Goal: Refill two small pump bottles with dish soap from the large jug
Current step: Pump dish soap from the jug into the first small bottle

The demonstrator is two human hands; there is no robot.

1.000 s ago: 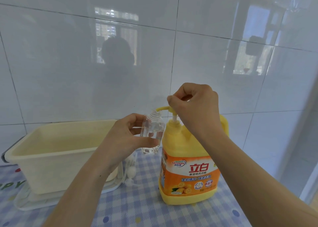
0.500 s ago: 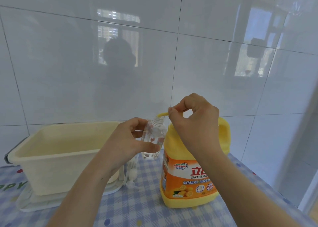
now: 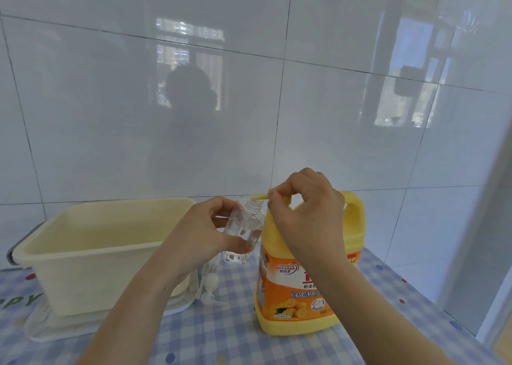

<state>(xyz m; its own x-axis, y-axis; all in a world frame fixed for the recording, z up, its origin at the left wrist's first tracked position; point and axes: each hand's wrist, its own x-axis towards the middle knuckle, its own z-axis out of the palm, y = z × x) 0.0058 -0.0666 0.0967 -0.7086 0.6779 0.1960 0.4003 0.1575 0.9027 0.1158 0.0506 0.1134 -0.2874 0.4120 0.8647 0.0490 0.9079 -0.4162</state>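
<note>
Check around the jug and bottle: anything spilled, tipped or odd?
Nothing stands out. The jug stands upright on the checked cloth, no spill visible. The left hand holds the clear bottle, neck at the yellow pump spout, which the right hand pinches.

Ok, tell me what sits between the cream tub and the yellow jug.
In the head view: the left hand holding the clear small bottle, and below it white pump parts on the tablecloth.

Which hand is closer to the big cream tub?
The left hand. It holds the little clear bottle by the right end of the tub. The right hand is farther right, pinching the pump on top of the yellow jug.
</note>
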